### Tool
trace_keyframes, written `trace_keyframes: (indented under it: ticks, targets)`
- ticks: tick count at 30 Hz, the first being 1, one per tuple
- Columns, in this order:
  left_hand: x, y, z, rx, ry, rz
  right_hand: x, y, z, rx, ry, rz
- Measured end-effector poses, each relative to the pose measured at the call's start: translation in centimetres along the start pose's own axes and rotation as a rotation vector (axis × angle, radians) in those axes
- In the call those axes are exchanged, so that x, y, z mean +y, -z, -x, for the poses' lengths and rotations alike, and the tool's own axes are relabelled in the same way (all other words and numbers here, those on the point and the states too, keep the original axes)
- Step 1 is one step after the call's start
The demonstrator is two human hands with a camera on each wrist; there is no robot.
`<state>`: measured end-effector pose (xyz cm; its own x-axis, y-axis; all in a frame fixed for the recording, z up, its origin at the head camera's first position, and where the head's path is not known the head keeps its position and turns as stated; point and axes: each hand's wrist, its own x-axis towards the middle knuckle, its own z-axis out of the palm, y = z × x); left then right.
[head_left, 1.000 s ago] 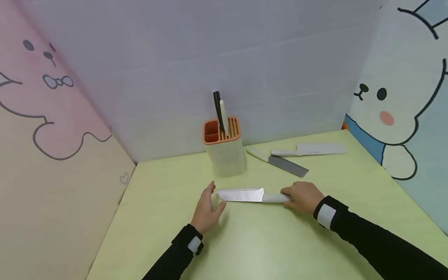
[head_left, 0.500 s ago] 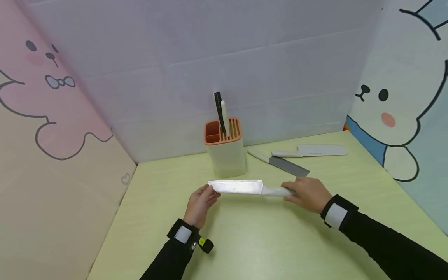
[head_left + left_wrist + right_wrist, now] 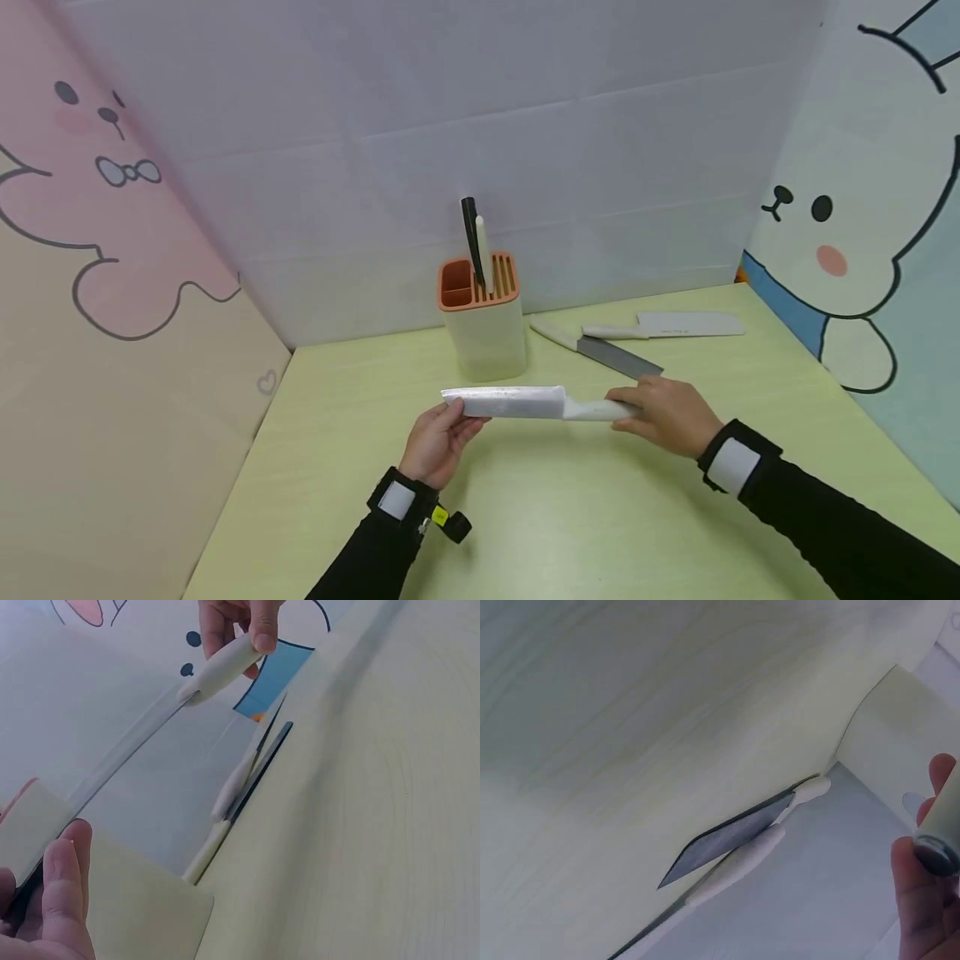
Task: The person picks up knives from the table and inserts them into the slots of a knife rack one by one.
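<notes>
A kitchen knife [image 3: 517, 402] with a bright blade and a white handle is held level above the table, its tip to the left. My right hand [image 3: 670, 417] grips the end of the handle, and the handle's butt [image 3: 937, 855] shows among the fingers in the right wrist view. At the tip end, my left hand [image 3: 438, 442] pinches the blade, thumb on the near face and fingers beneath. In the left wrist view the blade slants up from the left hand [image 3: 60, 900] to the white handle [image 3: 221, 669].
Behind the knife stands a white knife block [image 3: 483, 342] with an orange slotted top, holding a black-handled piece [image 3: 470, 229] and a white-handled piece [image 3: 483, 250]. To its right lie a grey-bladed knife [image 3: 615, 356] and a cleaver [image 3: 693, 323], touching or overlapping. Walls enclose the table [image 3: 360, 375].
The knife has risen off the table, and its blade has turned in the light. My left hand has gone from spread beside the tip to pinching it. My right hand has shifted slightly right.
</notes>
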<state>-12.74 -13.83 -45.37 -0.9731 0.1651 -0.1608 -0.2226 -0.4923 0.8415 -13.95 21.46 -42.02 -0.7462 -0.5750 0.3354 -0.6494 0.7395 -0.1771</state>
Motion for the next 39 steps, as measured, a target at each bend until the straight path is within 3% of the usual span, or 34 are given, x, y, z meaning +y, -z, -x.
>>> trace_keyframes:
  ticks: [3,11,15,18,21,25,31,34,39]
  targets:
    - [-0.1,-0.3,0.0,0.039,-0.026,0.002,0.1,-0.2,0.0,-0.011,-0.059,-0.090]
    - [0.0,-1.0,0.4,0.078,-0.060,0.032,1.0,-0.1,-0.2,0.018,-0.270,-0.476]
    - [0.2,-1.4,0.4,0.056,-0.077,0.072,0.9,0.2,-0.4,0.014,-0.465,-0.832]
    - [0.4,-1.7,0.5,0.046,-0.075,0.131,0.6,0.2,-0.8,0.042,-0.583,-1.166]
    - [0.5,-2.0,0.6,0.031,-0.058,0.201,0.0,0.1,-1.2,0.095,-0.606,-1.439]
    - [0.5,-2.6,0.8,-0.001,-0.025,0.295,-0.9,-0.3,-2.0,0.149,-0.530,-1.700]
    - [0.1,-3.4,0.7,-0.045,0.001,0.371,-2.7,-1.2,-3.7,0.194,-0.411,-1.870]
    - [-0.3,-3.8,0.7,-0.044,0.025,0.408,-3.4,-1.6,-4.3,0.219,-0.398,-1.884]
    - [-0.8,-4.2,0.6,-0.030,0.051,0.450,-4.3,-2.1,-4.9,0.251,-0.445,-1.827]
